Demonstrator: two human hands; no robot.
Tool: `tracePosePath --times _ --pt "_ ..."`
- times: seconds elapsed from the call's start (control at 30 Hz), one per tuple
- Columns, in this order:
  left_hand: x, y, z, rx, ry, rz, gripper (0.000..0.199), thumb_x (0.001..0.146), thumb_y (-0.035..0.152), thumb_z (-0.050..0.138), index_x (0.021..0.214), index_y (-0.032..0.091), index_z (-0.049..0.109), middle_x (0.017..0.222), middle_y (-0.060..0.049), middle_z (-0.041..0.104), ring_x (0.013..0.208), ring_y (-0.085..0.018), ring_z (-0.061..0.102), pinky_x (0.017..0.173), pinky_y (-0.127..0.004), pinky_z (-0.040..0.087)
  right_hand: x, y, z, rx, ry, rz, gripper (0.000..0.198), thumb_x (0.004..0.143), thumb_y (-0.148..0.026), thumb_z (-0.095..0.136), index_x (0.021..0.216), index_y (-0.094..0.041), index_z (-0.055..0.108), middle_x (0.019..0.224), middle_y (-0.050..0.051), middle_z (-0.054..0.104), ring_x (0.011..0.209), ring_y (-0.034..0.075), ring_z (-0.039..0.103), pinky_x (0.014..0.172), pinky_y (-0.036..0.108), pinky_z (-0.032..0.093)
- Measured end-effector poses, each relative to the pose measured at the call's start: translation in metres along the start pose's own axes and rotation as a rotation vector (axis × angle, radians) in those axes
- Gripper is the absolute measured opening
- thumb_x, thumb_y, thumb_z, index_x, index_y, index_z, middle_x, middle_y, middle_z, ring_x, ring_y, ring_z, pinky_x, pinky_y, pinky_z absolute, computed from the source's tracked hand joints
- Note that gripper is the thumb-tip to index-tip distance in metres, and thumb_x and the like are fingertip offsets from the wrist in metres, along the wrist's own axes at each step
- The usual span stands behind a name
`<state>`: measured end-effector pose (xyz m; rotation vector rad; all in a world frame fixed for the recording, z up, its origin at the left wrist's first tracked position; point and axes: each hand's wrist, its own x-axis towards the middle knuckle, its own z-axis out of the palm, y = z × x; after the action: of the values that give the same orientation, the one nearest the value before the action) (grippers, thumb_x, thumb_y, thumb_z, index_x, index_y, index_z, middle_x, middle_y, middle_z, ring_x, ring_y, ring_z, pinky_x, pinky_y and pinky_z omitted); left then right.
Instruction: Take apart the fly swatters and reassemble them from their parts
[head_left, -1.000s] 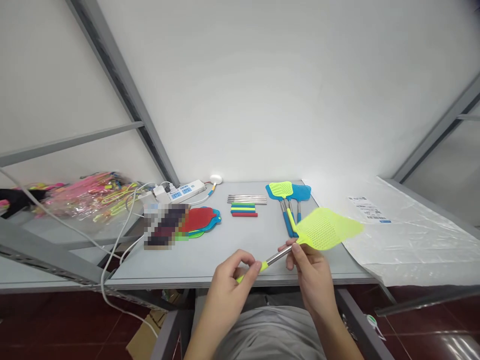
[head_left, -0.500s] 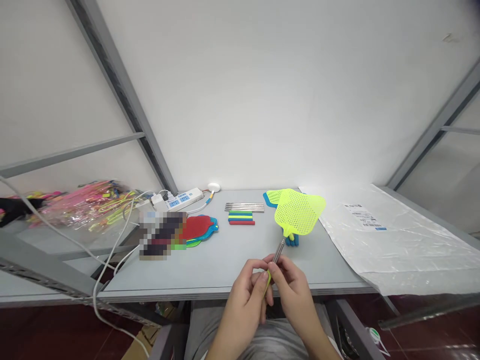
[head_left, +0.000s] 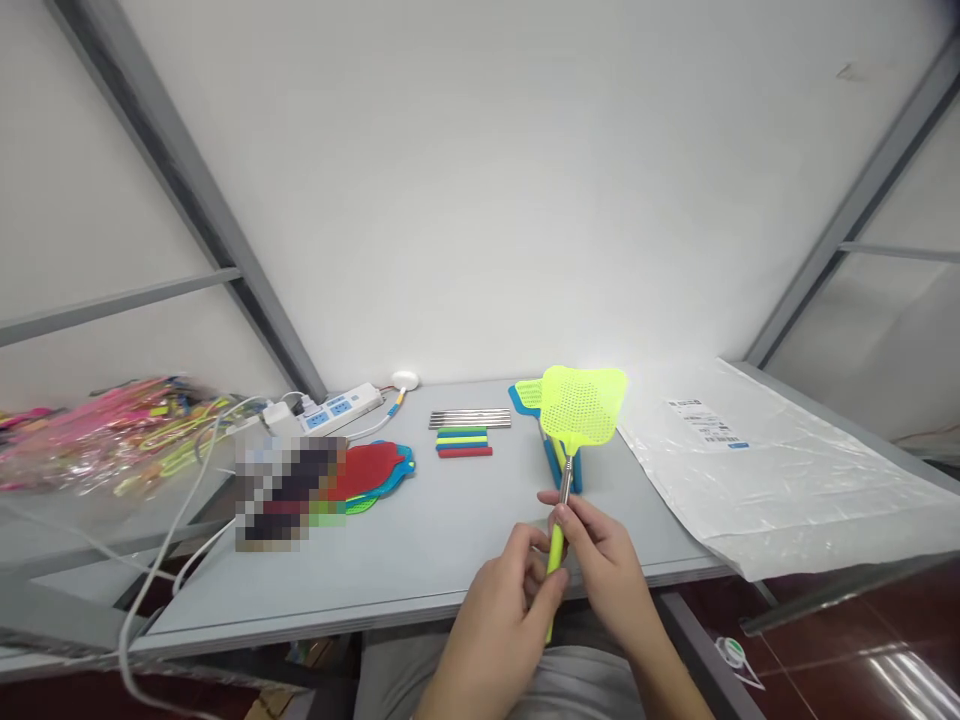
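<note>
A yellow-green fly swatter (head_left: pixel 583 405) with a perforated head and metal shaft is held upright over the table's front edge. My left hand (head_left: pixel 510 600) is closed around its yellow-green grip. With thumb and fingers, my right hand (head_left: pixel 600 550) pinches it higher, where the grip meets the shaft. Behind it lie blue and yellow-green swatters (head_left: pixel 527 397), partly hidden by the held one. Metal rods (head_left: pixel 470 419) lie in a row at the table's back middle. Just in front of them are coloured handle tubes (head_left: pixel 463 442) in green, blue, yellow and red.
Red, blue and green swatter heads (head_left: pixel 375 470) are stacked at the left, beside a pixelated patch. A power strip (head_left: pixel 341 408) with white cables stands behind them. A white plastic mailer (head_left: pixel 750 470) covers the table's right side. Bagged colourful items (head_left: pixel 135 430) lie on the left shelf.
More of the yellow-green grip now shows between my hands, and the swatter stands more upright. My right hand has moved up to the grip's top. The whole view has shifted slightly.
</note>
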<state>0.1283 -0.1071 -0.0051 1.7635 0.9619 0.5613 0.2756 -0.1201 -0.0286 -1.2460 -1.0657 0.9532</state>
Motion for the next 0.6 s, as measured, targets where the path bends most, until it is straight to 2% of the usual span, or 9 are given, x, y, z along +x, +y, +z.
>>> tracePosePath --times 0.1,0.2,0.33,0.47,0.6 --pt "0.027 0.013 0.004 0.175 0.023 0.050 0.018 0.093 0.037 0.047 0.083 0.023 0.052 0.078 0.000 0.065 0.067 -0.017 0.055 0.057 -0.025 0.033 0.008 0.003 -0.006 0.064 0.052 0.030 0.047 0.090 -0.050 0.052 0.120 -0.016 0.065 0.075 0.002 0.060 0.073 0.018 0.056 0.071 0.030 0.048" --pt "0.056 0.026 0.010 0.302 0.045 0.117 0.029 0.093 0.038 0.044 0.069 0.023 0.051 0.071 0.000 0.063 0.061 -0.017 0.051 0.054 -0.027 0.027 0.019 0.004 -0.012 0.224 0.123 0.054 0.045 0.088 -0.050 0.055 0.115 -0.017 0.069 0.095 0.008 0.068 0.087 0.022 0.061 0.081 0.034 0.050" --pt "0.081 0.039 0.015 0.357 0.049 0.184 0.025 0.089 0.035 0.050 0.067 0.022 0.051 0.067 0.000 0.062 0.057 -0.017 0.051 0.051 -0.027 0.022 0.030 0.003 -0.020 0.355 0.233 0.073 0.045 0.090 -0.051 0.051 0.120 -0.021 0.068 0.110 0.008 0.068 0.092 0.022 0.064 0.077 0.032 0.053" --pt "0.102 0.046 0.009 0.363 0.023 0.190 0.032 0.092 0.043 0.043 0.069 0.023 0.051 0.065 0.000 0.061 0.056 -0.016 0.052 0.049 -0.026 0.025 0.028 0.007 -0.023 0.292 0.227 0.037 0.051 0.095 -0.053 0.038 0.128 -0.022 0.061 0.111 0.009 0.067 0.098 0.023 0.063 0.081 0.034 0.052" --pt "0.143 0.048 -0.003 0.643 0.120 0.130 0.038 0.094 0.041 0.033 0.070 0.022 0.055 0.066 -0.001 0.062 0.058 -0.017 0.054 0.051 -0.027 0.029 0.026 0.018 -0.023 -0.004 0.265 -0.104 0.047 0.097 -0.049 0.036 0.132 -0.026 0.056 0.125 0.009 0.056 0.115 0.022 0.054 0.096 0.035 0.044"
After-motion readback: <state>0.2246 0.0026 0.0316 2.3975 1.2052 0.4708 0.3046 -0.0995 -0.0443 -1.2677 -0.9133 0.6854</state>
